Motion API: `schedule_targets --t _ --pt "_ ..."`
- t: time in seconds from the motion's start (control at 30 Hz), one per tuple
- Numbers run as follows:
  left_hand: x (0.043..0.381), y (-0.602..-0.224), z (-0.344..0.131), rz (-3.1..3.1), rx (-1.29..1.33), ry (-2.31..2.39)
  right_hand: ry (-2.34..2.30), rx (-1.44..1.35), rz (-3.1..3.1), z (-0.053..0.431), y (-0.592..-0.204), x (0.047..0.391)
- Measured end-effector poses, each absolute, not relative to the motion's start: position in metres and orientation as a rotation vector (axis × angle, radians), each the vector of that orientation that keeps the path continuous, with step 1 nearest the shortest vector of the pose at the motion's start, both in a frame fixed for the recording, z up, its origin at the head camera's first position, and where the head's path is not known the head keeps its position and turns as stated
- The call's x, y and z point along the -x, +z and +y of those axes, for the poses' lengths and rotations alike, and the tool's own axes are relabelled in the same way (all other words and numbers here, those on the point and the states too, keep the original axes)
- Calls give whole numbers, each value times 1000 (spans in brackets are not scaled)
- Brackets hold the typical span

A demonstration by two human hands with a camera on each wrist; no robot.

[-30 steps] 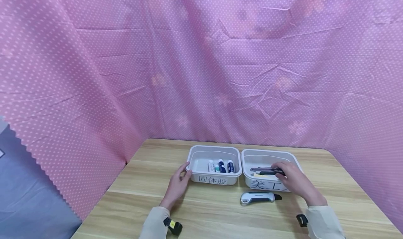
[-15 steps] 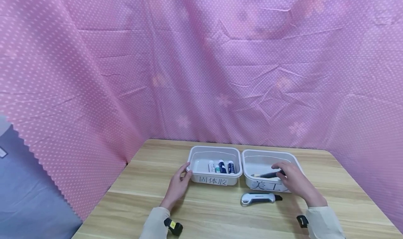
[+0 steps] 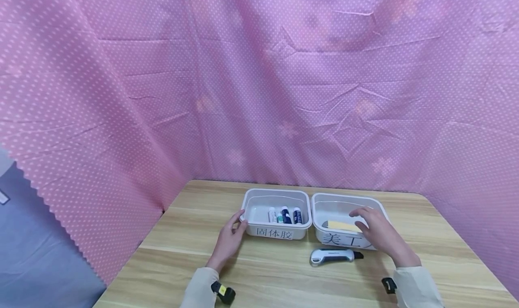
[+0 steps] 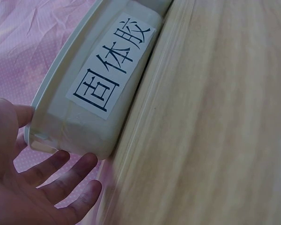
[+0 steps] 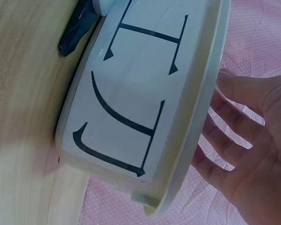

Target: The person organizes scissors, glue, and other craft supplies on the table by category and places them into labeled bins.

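My right hand [image 3: 375, 230] reaches over the near right rim of the right white bin [image 3: 348, 196], its fingers bent loosely with nothing between them. Below the fingertips, inside that bin, lies a yellow utility knife [image 3: 341, 226] with a grey end. My left hand [image 3: 228, 239] touches the near left corner of the left white bin [image 3: 275, 191]. In the left wrist view, its thumb is at the rim while the other fingers spread loosely around the corner. In front of the right bin, a white and dark utility knife [image 3: 332, 255] lies on the table.
Several glue sticks [image 3: 286, 215] in white, green and dark blue lie in the left bin. Both bins stand side by side with printed paper labels [image 4: 113, 68] on their fronts. Pink dotted cloth [image 3: 284, 96] hangs behind the wooden table [image 3: 267, 276].
A second ago the right hand held dark utility knives over the right bin. They have left its fingers and are out of sight; the yellow knife shows more fully. The left hand stays put.
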State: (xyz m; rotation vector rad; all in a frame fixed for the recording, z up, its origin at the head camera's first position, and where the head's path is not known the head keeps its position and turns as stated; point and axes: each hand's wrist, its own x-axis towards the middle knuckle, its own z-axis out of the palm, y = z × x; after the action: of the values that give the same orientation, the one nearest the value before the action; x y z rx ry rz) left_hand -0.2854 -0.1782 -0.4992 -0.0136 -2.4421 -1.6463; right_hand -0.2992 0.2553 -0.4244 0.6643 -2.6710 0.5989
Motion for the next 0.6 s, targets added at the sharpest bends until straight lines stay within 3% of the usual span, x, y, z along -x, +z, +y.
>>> schedule_targets --t 0.6 --pt "287 -501 -179 -2429 44 -1638 590 -754 -2630 250 -418 293"
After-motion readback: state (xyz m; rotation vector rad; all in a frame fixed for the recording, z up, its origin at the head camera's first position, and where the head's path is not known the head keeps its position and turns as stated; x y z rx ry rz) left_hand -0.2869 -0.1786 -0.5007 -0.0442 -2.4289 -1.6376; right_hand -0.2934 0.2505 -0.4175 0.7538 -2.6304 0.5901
